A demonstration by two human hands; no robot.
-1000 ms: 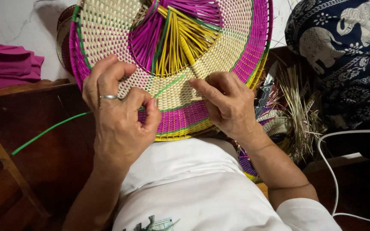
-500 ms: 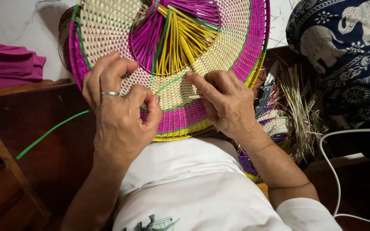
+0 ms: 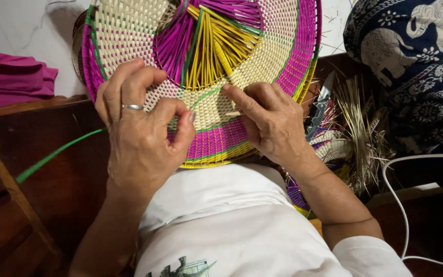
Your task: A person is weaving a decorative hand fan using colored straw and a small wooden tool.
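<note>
Both hands point(image 3: 206, 128) on woven tray point(image 3: 283, 56), near edge overhanging lap

Bright, even light, sharp focus

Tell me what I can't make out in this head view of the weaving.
- Woven disc: top rim cut off by the frame edge.
- Green strand: its path is hidden behind the left hand; its far end runs behind the wooden frame.
- Right hand: fingertips cover the weave they press.
- Knife: handle buried in straw bundle.
</note>
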